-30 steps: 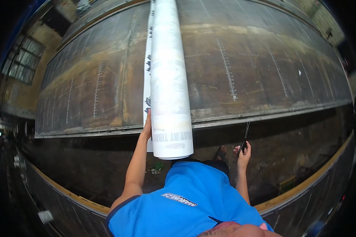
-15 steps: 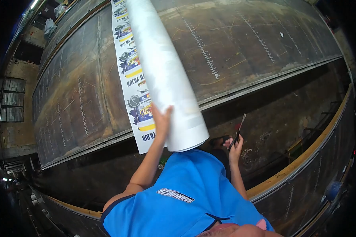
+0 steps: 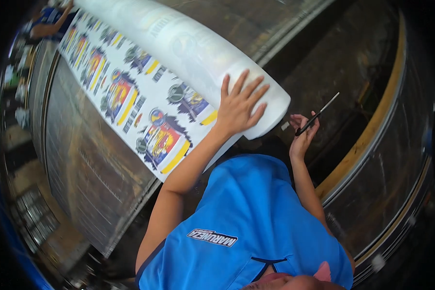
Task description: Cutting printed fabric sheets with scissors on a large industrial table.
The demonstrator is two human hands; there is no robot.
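Observation:
My left hand (image 3: 240, 104) lies with fingers spread on the near end of a large white roll (image 3: 205, 53). From under the roll a printed sheet (image 3: 142, 108) stretches out over the table, patterned with colourful yellow, blue and red designs on white. My right hand (image 3: 300, 140) grips a pair of scissors (image 3: 321, 112) with dark handles, off to the right of the roll's end. The scissors' blades point up and to the right, apart from the sheet.
The sheet rests on a long dark worktable (image 3: 94, 159) with a metal edge. Another table with a wooden rail (image 3: 360, 150) curves along my right, beyond a floor gap. At the far left, a co-worker's arm (image 3: 58, 24) is by the roll's far end.
The roll has turned rightward, baring a much wider stretch of printed sheet. My left hand now lies spread on the roll. The view has swung, and a co-worker has come into it.

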